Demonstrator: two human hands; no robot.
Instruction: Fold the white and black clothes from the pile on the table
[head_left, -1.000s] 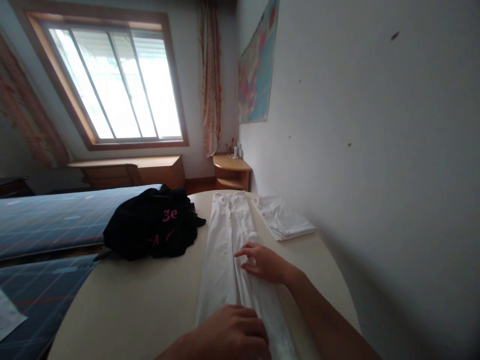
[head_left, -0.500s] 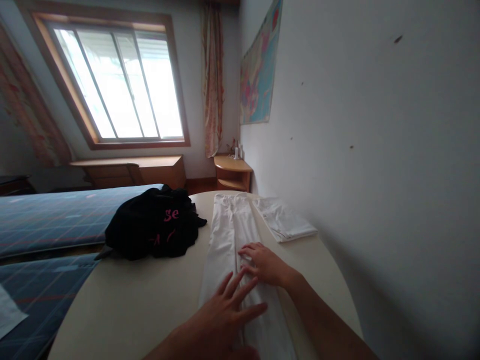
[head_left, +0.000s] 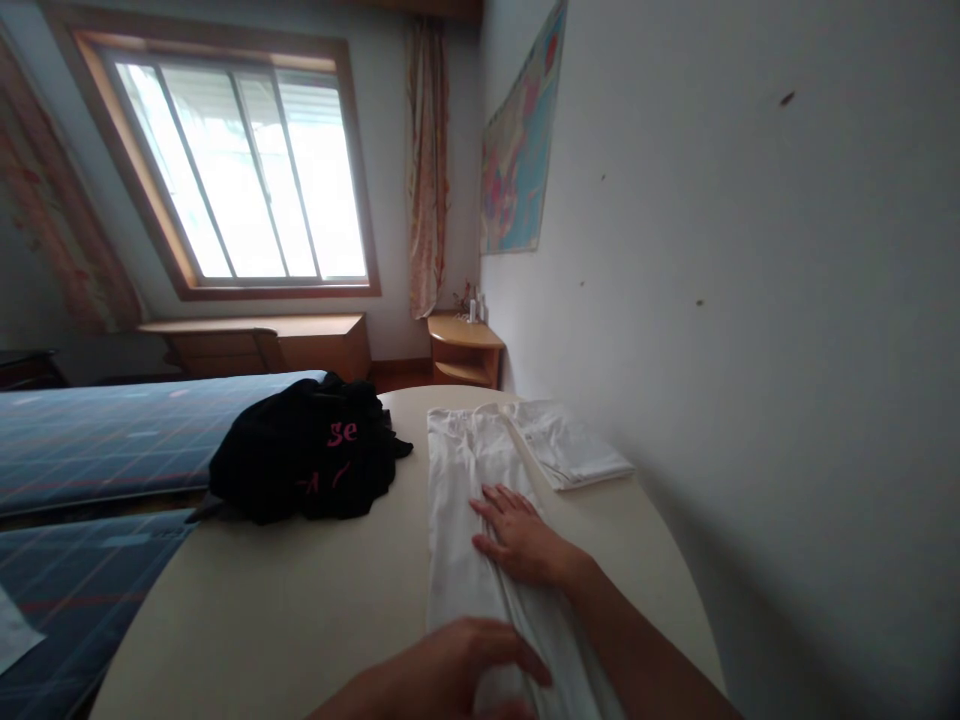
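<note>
A pair of white trousers [head_left: 457, 520] lies lengthwise on the round cream table [head_left: 285, 590], its waist end away from me. Lengthwise creases run down its middle and right side. My right hand [head_left: 517, 535] rests flat on the upper right part of the cloth, fingers stretched out. Nearer to me, my left hand [head_left: 457, 665] is over the lower part, its fingers bent and slightly blurred, with a gap between finger and thumb. The bottom edge of the view cuts off part of this hand and the near end of the trousers.
A folded white garment [head_left: 574, 445] lies at the right, beside the waist end. A bunched black garment [head_left: 300, 455] with pink lettering sits at the table's left. Blue plaid mattresses [head_left: 97, 430] stand left of the table, and a white wall [head_left: 750, 400] rises on the right.
My left hand has drawn back toward me and its fingers have bent. My right hand now lies flatter. The waist end of the trousers has shifted slightly nearer and more creases show.
</note>
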